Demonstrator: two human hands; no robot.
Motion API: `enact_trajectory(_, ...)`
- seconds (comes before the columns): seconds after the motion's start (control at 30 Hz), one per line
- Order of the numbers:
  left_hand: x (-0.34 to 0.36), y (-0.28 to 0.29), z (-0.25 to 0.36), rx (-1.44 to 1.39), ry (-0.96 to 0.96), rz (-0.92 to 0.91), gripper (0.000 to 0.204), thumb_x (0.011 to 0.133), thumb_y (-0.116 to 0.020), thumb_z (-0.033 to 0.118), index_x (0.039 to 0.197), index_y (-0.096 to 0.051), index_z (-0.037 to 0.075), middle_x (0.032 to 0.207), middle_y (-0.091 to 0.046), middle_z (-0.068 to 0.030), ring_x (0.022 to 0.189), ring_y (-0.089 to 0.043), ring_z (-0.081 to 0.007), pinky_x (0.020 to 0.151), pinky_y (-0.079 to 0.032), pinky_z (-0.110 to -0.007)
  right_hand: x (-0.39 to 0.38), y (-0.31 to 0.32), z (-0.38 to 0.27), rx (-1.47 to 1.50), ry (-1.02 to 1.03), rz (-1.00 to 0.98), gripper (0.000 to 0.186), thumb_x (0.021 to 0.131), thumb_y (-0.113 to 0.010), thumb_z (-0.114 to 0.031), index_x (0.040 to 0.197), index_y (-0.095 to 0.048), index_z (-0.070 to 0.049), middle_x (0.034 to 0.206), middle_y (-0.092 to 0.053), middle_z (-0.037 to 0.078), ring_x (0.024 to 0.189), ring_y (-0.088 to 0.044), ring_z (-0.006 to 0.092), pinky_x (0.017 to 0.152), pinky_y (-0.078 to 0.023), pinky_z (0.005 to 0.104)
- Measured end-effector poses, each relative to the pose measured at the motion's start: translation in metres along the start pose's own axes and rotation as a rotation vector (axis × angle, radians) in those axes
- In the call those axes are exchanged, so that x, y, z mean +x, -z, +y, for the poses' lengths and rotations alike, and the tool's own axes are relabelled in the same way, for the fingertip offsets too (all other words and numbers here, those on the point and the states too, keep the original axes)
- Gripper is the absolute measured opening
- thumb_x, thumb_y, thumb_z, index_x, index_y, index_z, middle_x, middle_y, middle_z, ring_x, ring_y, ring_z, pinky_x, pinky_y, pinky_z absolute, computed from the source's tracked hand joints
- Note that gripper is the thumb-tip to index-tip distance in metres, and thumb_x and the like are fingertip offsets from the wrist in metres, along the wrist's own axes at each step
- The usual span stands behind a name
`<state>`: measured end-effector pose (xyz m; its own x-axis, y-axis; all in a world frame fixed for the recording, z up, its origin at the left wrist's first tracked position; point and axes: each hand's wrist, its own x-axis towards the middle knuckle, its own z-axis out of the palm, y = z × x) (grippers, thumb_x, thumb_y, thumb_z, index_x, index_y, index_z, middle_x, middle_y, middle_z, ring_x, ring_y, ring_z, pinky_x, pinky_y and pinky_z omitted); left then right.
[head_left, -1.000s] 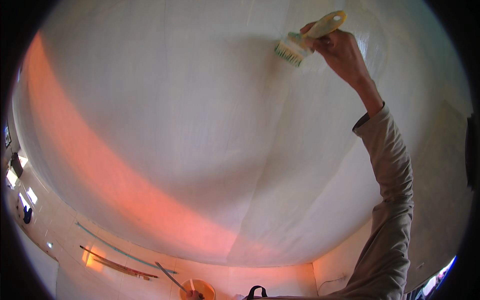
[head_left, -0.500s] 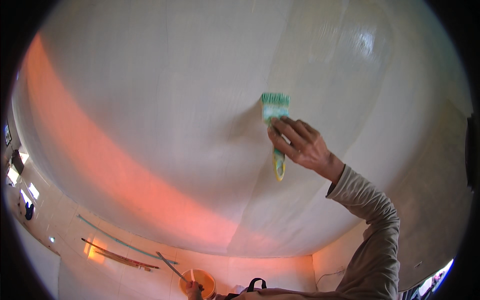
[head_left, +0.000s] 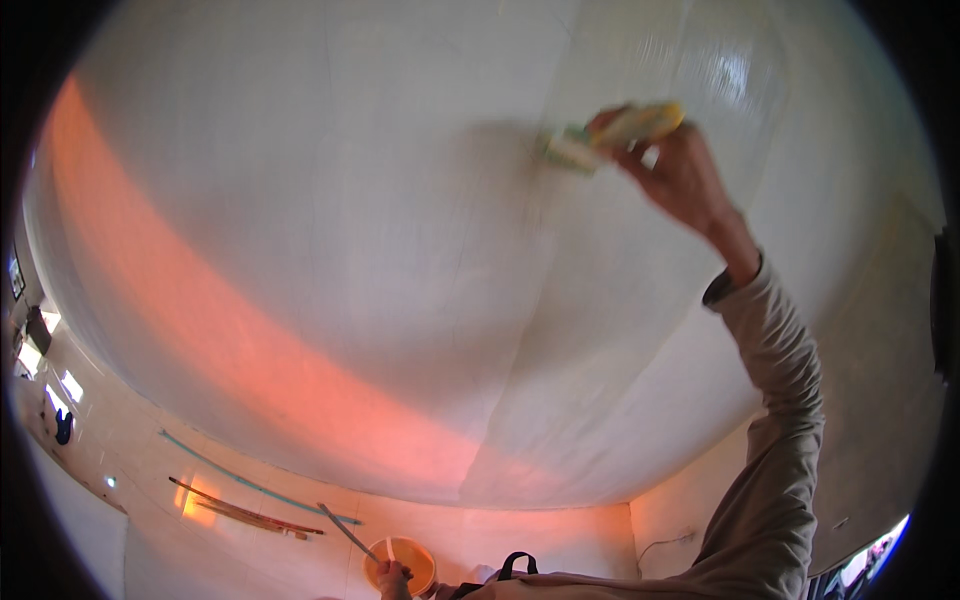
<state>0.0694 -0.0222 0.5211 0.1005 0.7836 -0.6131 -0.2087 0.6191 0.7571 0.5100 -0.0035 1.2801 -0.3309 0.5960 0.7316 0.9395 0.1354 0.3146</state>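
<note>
My right hand (head_left: 672, 165) grips a paintbrush (head_left: 568, 148) with a yellow-edged handle and green-tinged bristles, blurred by motion, against the pale wall (head_left: 330, 230) right of centre. A damp, glossy streak runs down the wall around it. Low in the head view my left hand (head_left: 392, 578) is closed on a long grey stick (head_left: 345, 529) by an orange bucket (head_left: 410, 554); the bucket is partly hidden behind that hand.
Long thin poles (head_left: 245, 515) and a teal length of pipe or rod (head_left: 260, 485) lie on the tiled floor (head_left: 180, 550) at the wall's foot. A dark object (head_left: 63, 427) lies at far left. A cable (head_left: 660, 543) shows at lower right.
My right hand swung down with the brush, bristles pointing up, and has since risen again with the handle tilted right. My left hand has barely moved.
</note>
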Motion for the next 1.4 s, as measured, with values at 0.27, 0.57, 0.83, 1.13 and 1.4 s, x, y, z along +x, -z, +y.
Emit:
enact_trajectory(0.27, -0.034, -0.012, 0.028, 0.067, -0.041, -0.001, 0.011, 0.097, -0.056, 0.016, 0.096, -0.057, 0.005, 0.072, -0.058, -0.0046, 0.060, -0.056, -0.0163, 0.058, -0.052, -0.032, 0.007, 0.000, -0.016, -0.475, 0.375, 0.229, 0.030, 0.082, -0.076, -0.007, 0.112, -0.071, -0.011, 0.107, -0.074, 0.006, 0.083, -0.073, 0.0215, 0.072, -0.062, 0.0319)
enact_trajectory(0.57, 0.002, 0.007, 0.014, 0.120, -0.006, -0.059, 0.010, 0.098, -0.054, 0.011, 0.099, -0.058, 0.002, 0.064, -0.056, -0.0055, 0.050, -0.055, -0.0174, 0.049, -0.051, -0.033, -0.095, -0.069, -0.084, -0.255, 0.382, -0.121, 0.030, 0.084, -0.074, -0.012, 0.113, -0.068, -0.007, 0.112, -0.070, 0.010, 0.088, -0.071, 0.0232, 0.070, -0.062, 0.0351)
enact_trajectory(0.83, 0.043, 0.022, -0.007, 0.227, 0.044, 0.105, 0.011, 0.098, -0.053, 0.009, 0.105, -0.058, 0.002, 0.062, -0.056, -0.0056, 0.048, -0.056, -0.0179, 0.047, -0.052, -0.033, -0.002, 0.026, -0.021, 0.080, -0.062, -0.016, 0.020, 0.090, -0.072, -0.011, 0.110, -0.075, -0.012, 0.096, -0.076, 0.008, 0.073, -0.071, 0.0205, 0.072, -0.058, 0.0352)
enact_trajectory(1.13, 0.018, 0.001, 0.004, 0.211, -0.128, 0.145, 0.046, 0.085, -0.060, 0.004, 0.131, -0.058, 0.003, 0.068, -0.063, -0.0089, 0.051, -0.059, -0.0199, 0.043, -0.048, -0.034, 0.066, 0.098, 0.008, -0.115, 0.100, 0.275, 0.017, 0.092, -0.071, -0.008, 0.109, -0.074, -0.003, 0.110, -0.076, 0.012, 0.083, -0.074, 0.0258, 0.070, -0.058, 0.0350)
enact_trajectory(1.4, 0.020, -0.010, -0.016, 0.074, -0.223, 0.027, 0.038, 0.089, -0.059, 0.007, 0.127, -0.059, 0.003, 0.066, -0.061, -0.0082, 0.049, -0.057, -0.0196, 0.043, -0.047, -0.033, -0.057, 0.008, -0.007, -0.564, 0.354, 0.081, 0.030, 0.083, -0.077, -0.010, 0.112, -0.069, -0.010, 0.114, -0.074, 0.007, 0.097, -0.074, 0.0265, 0.081, -0.063, 0.0384)
